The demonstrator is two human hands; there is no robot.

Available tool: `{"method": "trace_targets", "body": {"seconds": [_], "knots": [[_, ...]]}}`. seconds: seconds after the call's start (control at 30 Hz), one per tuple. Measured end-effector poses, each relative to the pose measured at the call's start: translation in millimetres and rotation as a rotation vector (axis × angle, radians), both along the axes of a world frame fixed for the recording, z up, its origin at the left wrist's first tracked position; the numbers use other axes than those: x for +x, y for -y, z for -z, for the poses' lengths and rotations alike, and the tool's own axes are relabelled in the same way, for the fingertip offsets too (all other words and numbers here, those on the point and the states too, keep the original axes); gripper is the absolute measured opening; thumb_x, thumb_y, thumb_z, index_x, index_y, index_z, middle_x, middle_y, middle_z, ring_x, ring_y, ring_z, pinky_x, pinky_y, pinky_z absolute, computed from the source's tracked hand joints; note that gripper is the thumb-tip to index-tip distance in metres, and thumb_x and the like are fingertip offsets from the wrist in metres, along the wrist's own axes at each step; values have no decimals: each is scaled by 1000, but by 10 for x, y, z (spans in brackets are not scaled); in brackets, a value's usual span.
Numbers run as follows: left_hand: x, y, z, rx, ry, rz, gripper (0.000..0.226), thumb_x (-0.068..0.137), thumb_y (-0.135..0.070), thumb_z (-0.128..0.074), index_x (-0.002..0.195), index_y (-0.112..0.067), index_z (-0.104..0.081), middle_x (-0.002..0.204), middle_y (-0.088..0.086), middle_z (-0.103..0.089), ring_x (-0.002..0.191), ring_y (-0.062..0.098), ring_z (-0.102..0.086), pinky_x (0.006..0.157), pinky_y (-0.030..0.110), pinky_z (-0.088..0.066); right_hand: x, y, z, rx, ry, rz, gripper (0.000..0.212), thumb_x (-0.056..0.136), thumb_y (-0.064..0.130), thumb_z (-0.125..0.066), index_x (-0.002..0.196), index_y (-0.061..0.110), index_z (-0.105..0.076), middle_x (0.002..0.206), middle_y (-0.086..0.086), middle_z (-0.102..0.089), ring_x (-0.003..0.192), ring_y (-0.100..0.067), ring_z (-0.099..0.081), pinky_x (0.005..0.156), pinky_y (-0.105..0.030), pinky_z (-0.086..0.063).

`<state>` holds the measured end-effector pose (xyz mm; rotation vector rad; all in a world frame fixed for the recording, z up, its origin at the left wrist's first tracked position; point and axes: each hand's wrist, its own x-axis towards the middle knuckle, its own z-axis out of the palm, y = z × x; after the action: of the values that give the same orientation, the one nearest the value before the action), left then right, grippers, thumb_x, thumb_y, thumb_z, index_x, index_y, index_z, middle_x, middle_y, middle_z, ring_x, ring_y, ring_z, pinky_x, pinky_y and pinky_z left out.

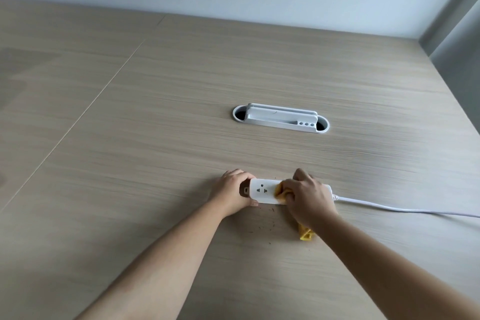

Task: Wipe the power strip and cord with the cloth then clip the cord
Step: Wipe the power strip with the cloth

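I note the power strip [262, 192] lying flat near the front of the desk [155, 112], long axis left to right, cord [389, 207] leaving its right end. It looks rigid, light and smooth, apt to slide. My left hand [233, 191] clamps its left end; my right hand [309, 196] presses the soft cloth [358, 191] on top.

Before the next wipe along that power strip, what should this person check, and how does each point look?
1. Power strip steadied: ok, left hand grips its left end.
2. Cloth in hand: ok, right hand presses it on the strip.
3. Strip unplugged: cannot tell, cord runs out of view.
4. Cord wiped: cannot tell.
5. Table clean: not ok, dark crumbs near the strip.
6. Clip ready: cannot tell, none visible.
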<state>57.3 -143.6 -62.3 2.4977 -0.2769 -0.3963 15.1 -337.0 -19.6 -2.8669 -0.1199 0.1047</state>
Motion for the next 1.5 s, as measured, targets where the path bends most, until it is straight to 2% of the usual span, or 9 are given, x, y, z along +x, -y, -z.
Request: {"method": "trace_targets", "body": {"seconds": [0.13,0.23,0.43,0.63,0.87,1.07,1.27,1.37,1.5], "knots": [[-5,16,-11,5,1,8,65,59,-40,-84,117,-24,-61,116,-4,-60,112,18,-51,95,33,-42,57,-316,-17,-12,-36,-133,54,83,10,-48,132,33,-41,120,-7,-43,107,-28,-43,71,-37,-47],[10,21,-33,-13,4,8,57,56,-38,-85,108,-27,-64,111,-6,-62,109,18,-54,92,32,-45,-47,-315,37,-2,-15,-377,49,81,9,-50,123,34,-53,114,-9,-48,101,-30,-47,65,-38,-46],[38,33,-79,-14,-35,33,62,57,-30,-86,113,-26,-61,117,-5,-58,113,18,-50,91,26,-39,115,9,-67,177,38,227,28,78,15,-55,99,28,-68,99,-1,-54,90,-28,-57,62,-29,-39],[29,125,-117,4,-22,32,60,55,-33,-86,108,-20,-63,112,0,-63,110,21,-55,94,32,-44,-26,-409,0,162,-128,-112,39,81,23,-61,119,29,-56,117,-4,-48,109,-25,-48,81,-34,-45],[15,120,-187,22,-37,38,65,55,-36,-85,114,-31,-58,119,-12,-58,113,13,-51,95,34,-44,175,46,-219,106,-47,253,34,76,9,-50,104,23,-65,108,-6,-56,95,-29,-54,66,-31,-43],[-3,193,-228,-30,-83,-43,61,54,-29,-87,111,-27,-63,116,-8,-64,107,18,-59,92,36,-49,29,-145,-42,121,-147,-162,42,84,6,-49,114,32,-63,117,-1,-53,104,-25,-45,82,-37,-47],[-31,169,-202,-134,-145,-99,55,53,-17,-87,102,-30,-66,110,-12,-66,102,13,-59,86,27,-48,255,209,-204,-47,-100,252,33,74,0,-48,94,15,-69,103,-6,-60,90,-25,-49,70,-37,-50],[-56,164,-185,-164,-143,-119,63,57,-15,-87,114,-25,-62,115,-7,-65,105,14,-58,90,25,-46,205,-48,-131,106,-43,39,53,80,-4,-48,122,26,-59,120,-3,-53,103,-24,-46,83,-36,-49],[-60,130,-191,-175,-146,-148,54,52,-15,-89,100,-23,-66,97,-6,-69,90,15,-61,75,22,-46,32,-165,20,79,-136,-298,48,80,-2,-48,108,33,-65,119,6,-57,106,-21,-47,75,-32,-47]]}}
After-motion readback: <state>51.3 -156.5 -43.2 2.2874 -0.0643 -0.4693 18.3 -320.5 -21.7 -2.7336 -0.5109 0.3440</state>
